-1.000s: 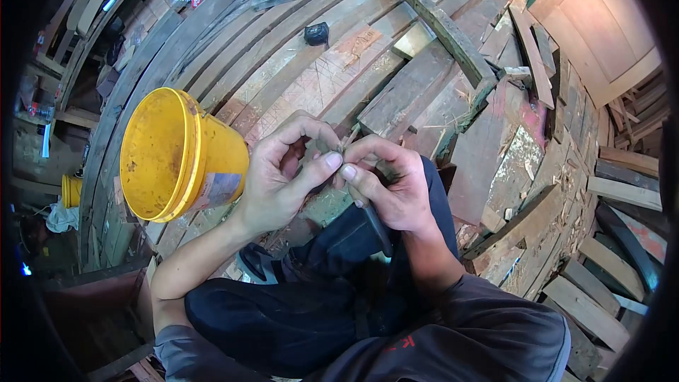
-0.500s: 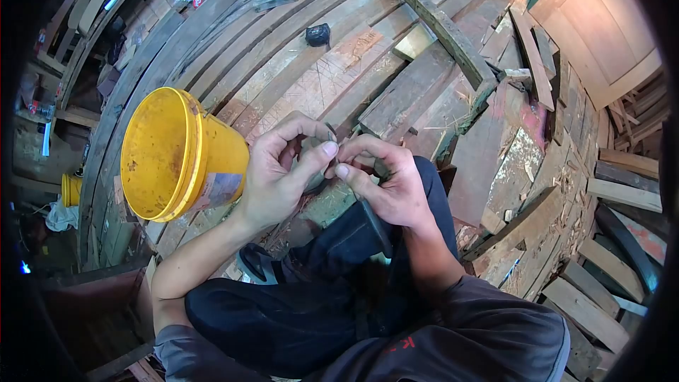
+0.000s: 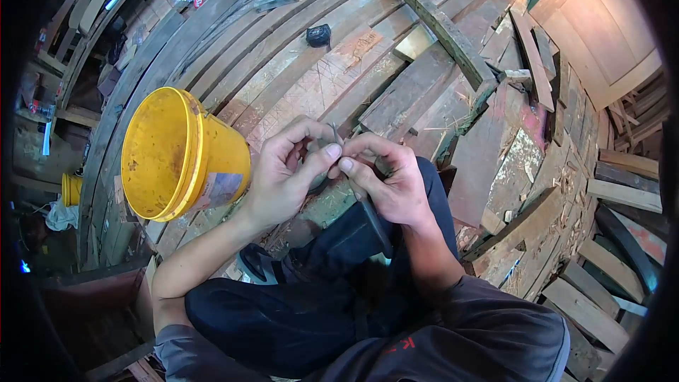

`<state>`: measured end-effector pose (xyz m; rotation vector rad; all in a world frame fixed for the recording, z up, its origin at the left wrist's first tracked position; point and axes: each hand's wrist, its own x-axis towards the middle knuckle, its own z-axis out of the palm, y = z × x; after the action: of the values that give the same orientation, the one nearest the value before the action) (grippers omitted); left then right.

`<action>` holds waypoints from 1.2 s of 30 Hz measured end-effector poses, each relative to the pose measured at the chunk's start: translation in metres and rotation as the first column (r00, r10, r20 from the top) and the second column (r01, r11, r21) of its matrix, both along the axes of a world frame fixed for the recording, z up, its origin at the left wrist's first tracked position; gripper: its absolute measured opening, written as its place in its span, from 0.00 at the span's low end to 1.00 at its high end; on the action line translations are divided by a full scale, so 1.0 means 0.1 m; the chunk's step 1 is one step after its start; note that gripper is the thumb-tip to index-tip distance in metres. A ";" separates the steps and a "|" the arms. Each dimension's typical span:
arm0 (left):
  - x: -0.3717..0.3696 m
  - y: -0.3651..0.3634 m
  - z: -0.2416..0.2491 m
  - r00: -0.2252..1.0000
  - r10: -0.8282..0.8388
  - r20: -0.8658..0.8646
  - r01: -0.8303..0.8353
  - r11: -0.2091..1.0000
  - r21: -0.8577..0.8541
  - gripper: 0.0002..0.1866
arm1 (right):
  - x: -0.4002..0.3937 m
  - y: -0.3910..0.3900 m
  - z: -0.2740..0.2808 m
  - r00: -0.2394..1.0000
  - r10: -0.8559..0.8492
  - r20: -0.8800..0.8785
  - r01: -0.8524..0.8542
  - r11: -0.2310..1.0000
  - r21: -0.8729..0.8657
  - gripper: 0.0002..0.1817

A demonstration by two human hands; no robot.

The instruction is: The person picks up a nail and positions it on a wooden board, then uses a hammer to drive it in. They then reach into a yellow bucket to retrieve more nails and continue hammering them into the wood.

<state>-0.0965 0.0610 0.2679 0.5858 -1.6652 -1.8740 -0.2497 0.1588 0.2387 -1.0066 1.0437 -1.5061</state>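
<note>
The thin sliver (image 3: 334, 132) sits pinched between both sets of fingertips, held up just above my knee and over the curved deck planks (image 3: 311, 78). My left hand (image 3: 283, 177) curls around a small dark piece I cannot identify, thumb pressed forward against the sliver; my right hand (image 3: 389, 180) closes on it from the other side with thumb and forefinger, while a dark tool handle (image 3: 373, 223) lies tucked in the same palm, pointing down toward my leg.

Compared with a second ago, the pale end that stuck up between my thumbs has turned; half a second back it was nearly hidden, and now a slim dark tip pokes upward again. The hands have barely shifted place, so I judge this as small rotating or fitting work, not a move anywhere.

The yellow bucket (image 3: 177, 155) lies on its side just beside my left wrist, mouth toward me; its interior looks bare apart from stains. A smaller yellow tub (image 3: 71, 189) stands well apart at the left; its contents are not visible.
</note>
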 end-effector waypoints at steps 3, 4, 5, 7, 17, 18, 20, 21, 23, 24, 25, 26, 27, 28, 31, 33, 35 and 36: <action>0.00 -0.01 -0.05 1.000 -0.014 -0.013 0.014 1.000 -0.014 0.05 | -0.01 -0.01 -0.01 1.000 0.010 -0.016 -0.010 1.000 -0.001 0.05; -0.01 -0.02 -0.05 1.000 -0.003 -0.001 0.003 1.000 -0.024 0.05 | -0.01 -0.02 -0.01 1.000 0.006 -0.019 -0.005 1.000 0.009 0.05; -0.01 -0.03 -0.06 1.000 0.009 0.011 -0.009 0.999 -0.033 0.05 | 0.00 -0.03 -0.01 1.000 0.002 -0.020 -0.002 1.000 0.019 0.05; -0.01 -0.08 -0.14 0.995 0.071 0.069 -0.061 0.989 -0.135 0.06 | 0.01 -0.05 -0.08 0.993 -0.093 -0.066 0.093 0.996 -0.003 0.06; 0.02 -0.10 -0.21 0.962 0.058 0.265 0.016 0.963 -0.269 0.07 | -0.06 -0.12 -0.20 0.984 -0.165 -0.070 0.166 0.986 0.001 0.06; 0.02 -0.11 -0.21 0.955 0.052 0.292 0.038 0.954 -0.296 0.07 | -0.05 -0.12 -0.20 0.985 -0.161 -0.069 0.162 0.987 0.007 0.06; 0.03 -0.13 -0.23 0.938 0.042 0.343 0.085 0.934 -0.346 0.06 | -0.06 -0.12 -0.23 0.986 -0.153 -0.069 0.154 0.988 0.008 0.06; 0.02 -0.13 -0.23 0.949 0.025 0.313 0.085 0.938 -0.335 0.07 | -0.06 -0.13 -0.27 0.986 -0.150 -0.068 0.151 0.989 0.003 0.06; 0.03 -0.13 -0.26 0.948 0.032 0.317 0.083 0.936 -0.343 0.07 | -0.07 -0.13 -0.30 0.988 -0.144 -0.064 0.144 0.990 0.000 0.06; 0.03 -0.13 -0.27 0.947 0.035 0.318 0.082 0.934 -0.347 0.06 | -0.08 -0.14 -0.31 0.988 -0.141 -0.062 0.141 0.990 0.001 0.06; 0.03 -0.13 -0.26 0.947 0.031 0.320 0.087 0.934 -0.346 0.06 | -0.08 -0.14 -0.31 0.989 -0.138 -0.059 0.138 0.990 0.001 0.06; 0.03 -0.12 -0.25 0.946 0.026 0.323 0.092 0.934 -0.346 0.06 | -0.08 -0.15 -0.31 0.989 -0.136 -0.063 0.137 0.990 0.011 0.06; 0.03 -0.12 -0.24 0.946 0.022 0.324 0.097 0.933 -0.346 0.06 | -0.09 -0.15 -0.31 0.989 -0.135 -0.066 0.136 0.990 0.021 0.06; 0.03 -0.12 -0.25 0.942 0.025 0.333 0.100 0.931 -0.351 0.07 | -0.09 -0.15 -0.32 0.989 -0.133 -0.070 0.135 0.990 0.031 0.06; 0.03 -0.13 -0.28 0.936 0.028 0.351 0.104 0.930 -0.353 0.07 | -0.08 -0.15 -0.29 0.990 -0.131 -0.053 0.132 0.991 0.019 0.06; 0.02 -0.12 -0.26 0.937 0.018 0.349 0.107 0.936 -0.336 0.07 | -0.08 -0.16 -0.31 0.991 -0.123 -0.055 0.124 0.992 0.011 0.06; 0.03 -0.13 -0.27 0.938 0.018 0.346 0.110 0.931 -0.348 0.07 | -0.09 -0.16 -0.31 0.992 -0.118 -0.033 0.119 0.993 0.024 0.06; 0.03 -0.13 -0.27 0.938 0.019 0.345 0.112 0.928 -0.355 0.07 | -0.08 -0.16 -0.30 0.993 -0.119 -0.011 0.119 0.992 0.041 0.06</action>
<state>-0.0934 0.0482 0.2404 0.7463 -2.2113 -1.4852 -0.2581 0.1433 0.2083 -0.9365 1.1534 -1.5711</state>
